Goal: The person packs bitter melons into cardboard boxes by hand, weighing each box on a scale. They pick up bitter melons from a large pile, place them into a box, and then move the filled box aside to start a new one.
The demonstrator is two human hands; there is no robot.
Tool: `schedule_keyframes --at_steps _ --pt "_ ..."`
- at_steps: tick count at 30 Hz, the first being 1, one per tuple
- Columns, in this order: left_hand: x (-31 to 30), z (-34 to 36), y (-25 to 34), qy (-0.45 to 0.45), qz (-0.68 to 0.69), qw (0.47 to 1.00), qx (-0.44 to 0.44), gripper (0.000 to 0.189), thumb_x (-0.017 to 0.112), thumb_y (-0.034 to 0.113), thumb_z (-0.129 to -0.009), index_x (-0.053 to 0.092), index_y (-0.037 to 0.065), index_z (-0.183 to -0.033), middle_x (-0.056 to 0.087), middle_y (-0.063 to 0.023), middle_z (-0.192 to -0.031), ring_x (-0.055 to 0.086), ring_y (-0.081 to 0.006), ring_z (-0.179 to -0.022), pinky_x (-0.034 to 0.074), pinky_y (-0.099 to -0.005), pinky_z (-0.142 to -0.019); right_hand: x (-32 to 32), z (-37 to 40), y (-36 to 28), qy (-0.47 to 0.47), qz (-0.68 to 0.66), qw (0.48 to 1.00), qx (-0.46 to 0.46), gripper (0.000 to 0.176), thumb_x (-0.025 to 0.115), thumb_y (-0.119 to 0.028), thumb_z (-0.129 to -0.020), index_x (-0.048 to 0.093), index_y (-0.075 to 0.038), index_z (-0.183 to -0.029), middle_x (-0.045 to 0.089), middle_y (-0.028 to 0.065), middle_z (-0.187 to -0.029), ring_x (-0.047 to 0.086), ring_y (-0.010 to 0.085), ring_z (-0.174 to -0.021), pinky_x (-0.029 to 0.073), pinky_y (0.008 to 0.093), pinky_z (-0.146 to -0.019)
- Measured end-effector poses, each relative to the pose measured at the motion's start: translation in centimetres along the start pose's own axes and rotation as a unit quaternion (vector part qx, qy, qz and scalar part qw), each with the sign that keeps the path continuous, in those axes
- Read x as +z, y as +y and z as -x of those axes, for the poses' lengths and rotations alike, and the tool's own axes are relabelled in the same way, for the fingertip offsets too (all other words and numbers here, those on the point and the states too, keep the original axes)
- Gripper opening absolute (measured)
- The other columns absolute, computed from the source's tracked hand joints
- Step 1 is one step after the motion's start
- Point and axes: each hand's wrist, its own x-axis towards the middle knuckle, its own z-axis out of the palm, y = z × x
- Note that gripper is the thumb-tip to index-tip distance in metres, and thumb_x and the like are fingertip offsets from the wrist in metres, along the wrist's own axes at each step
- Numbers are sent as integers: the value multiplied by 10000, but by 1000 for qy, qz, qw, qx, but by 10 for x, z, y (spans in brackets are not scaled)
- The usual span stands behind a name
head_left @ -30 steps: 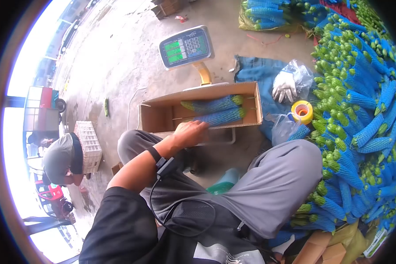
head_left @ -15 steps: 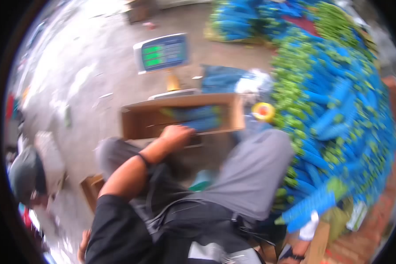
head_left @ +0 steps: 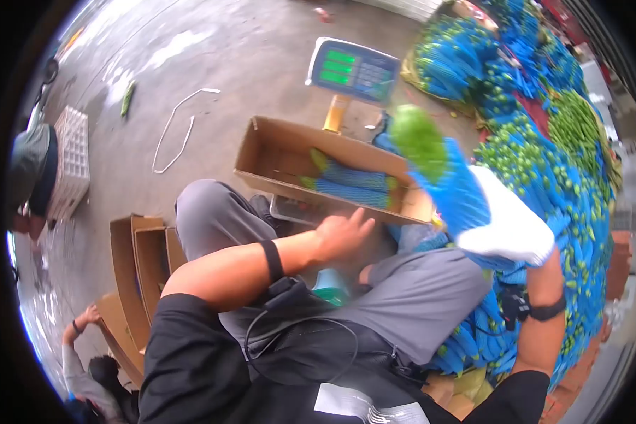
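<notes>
My right hand (head_left: pixel 512 222), in a white glove, is closed around a long green vegetable in a blue net sleeve (head_left: pixel 463 194). Its blurred green end points up and left, over the right end of a cardboard box (head_left: pixel 275 185). Inside that box lie several similar net-sleeved vegetables (head_left: pixel 353 185), side by side toward the right. My bare left hand (head_left: pixel 343 237) hovers in front of the box's near wall with fingers apart and nothing in them. Behind the box stands a scale display (head_left: pixel 353 71) with lit green digits.
A large heap of net-sleeved green vegetables (head_left: pixel 530 159) fills the right side. More cardboard boxes (head_left: pixel 138 268) stand by my left knee. At far left are a white crate (head_left: pixel 71 162) and a person; another person (head_left: pixel 85 374) reaches to a box at lower left. A teal object (head_left: pixel 330 286) sits between my legs.
My right hand has risen from low on the right to beside the box, carrying the net-sleeved vegetable. My left hand has drawn back from the box. The whole view has shifted.
</notes>
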Motion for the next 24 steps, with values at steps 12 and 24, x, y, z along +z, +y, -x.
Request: schedule_keyframes --at_steps 12,24 --pt "-45 -7 8 -72 -129 985 -88 403 714 252 -902 726 83 -1267 634 -154 -1395 656 -275 -1121 576 -375 -786 175 -304 11 -230 258 936 63 1053 808 -664 -717 542 66 -1428 615 270 -1412 618 399 -1291 492 438 -1103" --pt "-36 -16 12 -278 -107 951 -80 717 615 490 -996 537 47 -1554 318 -320 -1688 403 -516 -1499 530 -503 -1023 212 -315 70 -169 397 901 -41 833 648 -585 -938 456 -98 -1586 509 227 -1555 510 412 -1405 415 503 -1187"
